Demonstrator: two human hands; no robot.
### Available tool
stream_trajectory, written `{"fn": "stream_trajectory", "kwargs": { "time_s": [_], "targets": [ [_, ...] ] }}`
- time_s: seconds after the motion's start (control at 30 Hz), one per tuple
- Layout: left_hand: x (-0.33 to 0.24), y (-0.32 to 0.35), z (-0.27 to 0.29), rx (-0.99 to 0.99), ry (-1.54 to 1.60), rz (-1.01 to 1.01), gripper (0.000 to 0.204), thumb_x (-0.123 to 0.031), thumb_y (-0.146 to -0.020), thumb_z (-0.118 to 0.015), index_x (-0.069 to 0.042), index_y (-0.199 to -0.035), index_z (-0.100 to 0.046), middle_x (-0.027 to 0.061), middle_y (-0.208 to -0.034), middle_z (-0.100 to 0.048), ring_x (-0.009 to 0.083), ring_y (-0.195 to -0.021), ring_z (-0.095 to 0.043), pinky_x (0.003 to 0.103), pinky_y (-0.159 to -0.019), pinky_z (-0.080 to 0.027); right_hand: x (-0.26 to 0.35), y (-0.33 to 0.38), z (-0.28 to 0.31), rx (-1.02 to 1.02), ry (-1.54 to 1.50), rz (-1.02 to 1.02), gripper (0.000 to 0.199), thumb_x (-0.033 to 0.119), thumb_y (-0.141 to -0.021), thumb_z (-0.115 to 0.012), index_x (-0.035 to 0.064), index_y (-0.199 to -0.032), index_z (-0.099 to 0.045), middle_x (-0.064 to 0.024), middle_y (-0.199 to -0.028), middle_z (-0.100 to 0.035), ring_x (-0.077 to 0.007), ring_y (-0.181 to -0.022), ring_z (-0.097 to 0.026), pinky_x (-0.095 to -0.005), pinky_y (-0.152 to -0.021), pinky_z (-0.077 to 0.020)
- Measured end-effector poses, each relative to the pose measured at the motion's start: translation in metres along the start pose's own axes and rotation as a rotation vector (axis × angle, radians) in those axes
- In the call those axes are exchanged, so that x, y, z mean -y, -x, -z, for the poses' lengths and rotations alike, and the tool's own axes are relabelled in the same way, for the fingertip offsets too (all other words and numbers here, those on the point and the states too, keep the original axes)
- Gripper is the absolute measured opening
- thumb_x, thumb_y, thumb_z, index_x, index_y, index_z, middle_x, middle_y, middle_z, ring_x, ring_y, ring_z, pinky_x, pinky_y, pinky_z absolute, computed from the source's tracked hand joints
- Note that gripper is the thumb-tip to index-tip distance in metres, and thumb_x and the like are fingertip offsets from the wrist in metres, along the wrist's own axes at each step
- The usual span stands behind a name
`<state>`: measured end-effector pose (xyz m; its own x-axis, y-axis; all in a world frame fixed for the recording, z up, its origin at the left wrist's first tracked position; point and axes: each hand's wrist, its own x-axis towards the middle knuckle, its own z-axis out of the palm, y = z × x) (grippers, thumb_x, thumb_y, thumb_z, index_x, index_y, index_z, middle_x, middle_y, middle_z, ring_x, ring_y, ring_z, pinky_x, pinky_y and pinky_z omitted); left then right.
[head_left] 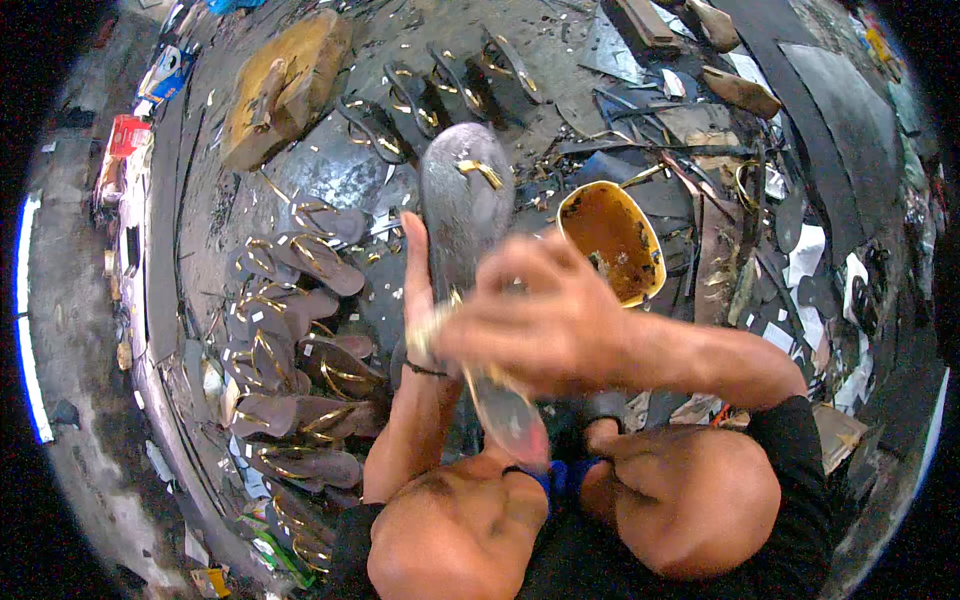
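Note:
A long dark sandal sole (466, 190) is held up in front of me, with a gold strap end showing near its toe. My left hand (417, 265) supports it from the left side, thumb upright along its edge and the other fingers hidden. My right hand (550, 315) lies across the sole's middle, closed and smeared by motion. By its fingertips is a pale yellowish piece (428, 335), too blurred to name. Right of the sole stands a yellow-rimmed tub (655, 245) with a brown sticky-looking substance inside.
Finished-looking sandals with gold straps (300, 360) are heaped on the left. Several dark strapped soles (455, 80) lie in a row ahead. A wooden block (290, 90) sits at the far left; wooden shoe lasts (740, 92) and scraps (700, 200) litter the right.

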<state>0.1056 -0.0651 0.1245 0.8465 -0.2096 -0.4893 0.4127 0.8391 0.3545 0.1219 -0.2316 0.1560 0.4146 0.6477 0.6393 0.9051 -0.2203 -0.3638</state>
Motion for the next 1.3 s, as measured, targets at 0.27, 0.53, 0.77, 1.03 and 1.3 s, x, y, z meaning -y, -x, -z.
{"fn": "stream_trajectory", "kwargs": {
  "time_s": [0.27,0.53,0.77,1.03,1.3],
  "targets": [
    [0.006,0.001,-0.035,-0.212,0.164,-0.007,0.062,-0.062,-0.093,-0.055,-0.008,-0.123,-0.063,0.0096,-0.114,-0.071,0.0201,-0.088,-0.071,0.035,-0.076,-0.060,-0.002,0.011,0.003,0.050,-0.128,-0.072,0.044,0.032,-0.068,-0.072,0.0263,-0.111,-0.066,0.0086,-0.098,-0.063,-0.0191,-0.094,-0.054,-0.0384,-0.079,-0.0398],
    [0.001,-0.008,0.011,0.100,0.156,-0.212,0.055,-0.055,-0.100,-0.047,-0.006,-0.121,-0.061,0.0121,-0.106,-0.069,0.0243,-0.088,-0.066,0.043,-0.081,-0.057,-0.024,0.026,-0.010,-0.316,-0.121,-0.408,0.022,0.022,-0.082,-0.075,0.0141,-0.102,-0.071,-0.0040,-0.096,-0.069,-0.0277,-0.088,-0.060,-0.0398,-0.075,-0.0433],
    [-0.029,-0.012,0.013,-0.145,0.070,-0.445,0.065,-0.059,-0.092,-0.060,-0.003,-0.125,-0.057,0.0176,-0.112,-0.065,0.0258,-0.092,-0.064,0.041,-0.075,-0.058,0.042,0.029,-0.022,-0.033,-0.505,-0.267,0.028,0.020,-0.078,-0.078,0.0206,-0.106,-0.073,0.0015,-0.091,-0.067,-0.0231,-0.080,-0.055,-0.0382,-0.067,-0.0388],
    [-0.074,-0.047,0.129,-0.091,-0.035,-0.466,0.048,-0.042,-0.100,-0.041,-0.003,-0.118,-0.062,0.0126,-0.108,-0.070,0.0281,-0.091,-0.068,0.043,-0.079,-0.056,0.014,0.035,-0.035,0.129,-0.428,-0.397,0.024,0.020,-0.077,-0.083,0.0160,-0.099,-0.075,-0.0002,-0.092,-0.070,-0.0223,-0.082,-0.057,-0.0378,-0.074,-0.0423],
    [-0.223,-0.175,0.271,-0.425,-0.238,-0.620,0.016,0.000,-0.089,-0.056,-0.006,-0.103,-0.061,0.0054,-0.099,-0.063,0.0186,-0.093,-0.059,0.033,-0.081,-0.047,-0.011,0.087,-0.035,0.190,-0.453,-0.941,0.018,0.015,-0.083,-0.075,0.0055,-0.099,-0.074,-0.0112,-0.095,-0.071,-0.0307,-0.087,-0.065,-0.0401,-0.082,-0.0491]
  ]
}}
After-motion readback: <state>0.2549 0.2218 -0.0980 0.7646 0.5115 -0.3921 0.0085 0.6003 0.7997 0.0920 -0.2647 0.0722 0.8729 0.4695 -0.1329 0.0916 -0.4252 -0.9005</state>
